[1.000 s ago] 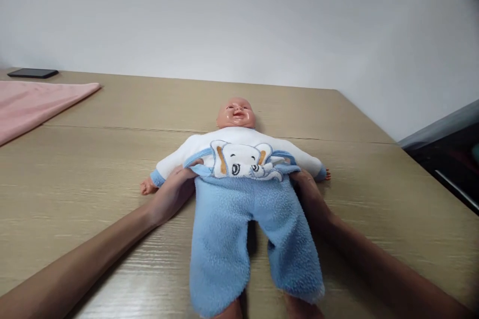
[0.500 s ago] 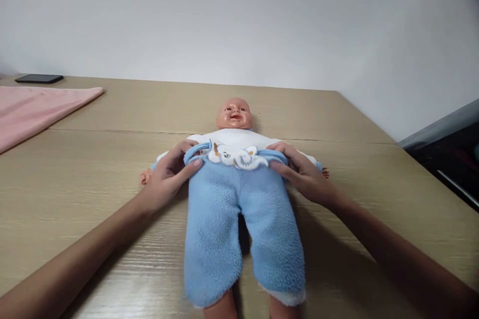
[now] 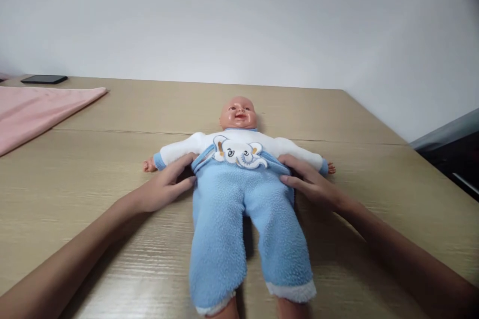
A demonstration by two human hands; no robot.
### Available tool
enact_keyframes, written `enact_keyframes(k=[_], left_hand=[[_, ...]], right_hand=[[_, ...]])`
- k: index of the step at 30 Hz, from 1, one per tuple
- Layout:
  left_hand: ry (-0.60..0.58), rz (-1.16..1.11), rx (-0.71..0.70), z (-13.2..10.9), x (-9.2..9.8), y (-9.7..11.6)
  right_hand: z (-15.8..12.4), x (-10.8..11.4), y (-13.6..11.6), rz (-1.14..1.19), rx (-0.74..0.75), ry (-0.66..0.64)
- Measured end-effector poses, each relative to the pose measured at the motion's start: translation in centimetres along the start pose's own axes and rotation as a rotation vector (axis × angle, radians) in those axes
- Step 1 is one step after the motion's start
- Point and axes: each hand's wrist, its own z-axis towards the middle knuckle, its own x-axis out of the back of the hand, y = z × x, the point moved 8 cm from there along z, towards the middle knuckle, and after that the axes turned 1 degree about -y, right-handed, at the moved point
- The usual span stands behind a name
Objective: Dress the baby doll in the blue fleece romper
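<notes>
On its back in front of me lies a baby doll, head toward the wall and arms spread. It wears a white long-sleeved top with blue cuffs and blue fleece pants with white hems. A white elephant patch covers the front of the waist. My left hand is closed on the pants' side at the waist, thumb in front. On the opposite side my right hand pinches the pants in the same way. Some fingertips of both hands are hidden by the cloth.
A pink cloth lies on the wooden table at the left. Behind it, near the wall, is a flat dark phone-like device. A dark object stands beyond the table's right edge.
The waistband sides now lie closer to the doll's body, and the elephant patch is flatter and more visible. Both hands are slightly lower at the waist. The sleeves show more fully.
</notes>
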Motion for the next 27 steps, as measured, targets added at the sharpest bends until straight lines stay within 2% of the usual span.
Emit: enact_keyframes(k=[4,7,9,12,14,16,22,25,27], left_hand=[[-0.058,0.058,-0.017,-0.4,-0.2,-0.5],[-0.025,-0.160,0.052,-0.3,-0.7,-1.1],[-0.005,-0.352,0.095,-0.2,-1.3,-1.3],[0.052,-0.694,0.160,-0.1,-2.6,-1.3],[0.138,-0.908,0.217,0.0,-3.5,-1.2],[0.211,-1.049,0.277,0.1,-4.3,-1.1],[0.247,-1.194,0.366,0.2,-5.4,-0.5],[0.236,-1.221,0.352,0.1,-5.3,-0.4],[0.213,-1.236,0.328,0.0,-5.3,-0.2]], right_hand=[[-1.2,-0.6,-0.4,-0.043,0.127,-0.082],[-1.5,-1.3,-0.2,0.057,0.125,-0.058],[-1.6,-1.4,0.6,0.228,0.037,0.057],[-2.1,-2.1,2.5,0.554,-0.197,0.254],[-2.3,-3.1,3.0,0.739,-0.305,0.306],[-2.2,-3.9,2.8,0.834,-0.350,0.314],[-2.2,-4.2,2.5,0.863,-0.418,0.351],[-2.3,-3.7,1.9,0.740,-0.371,0.375],[-2.0,-3.5,0.8,0.580,-0.283,0.331]])
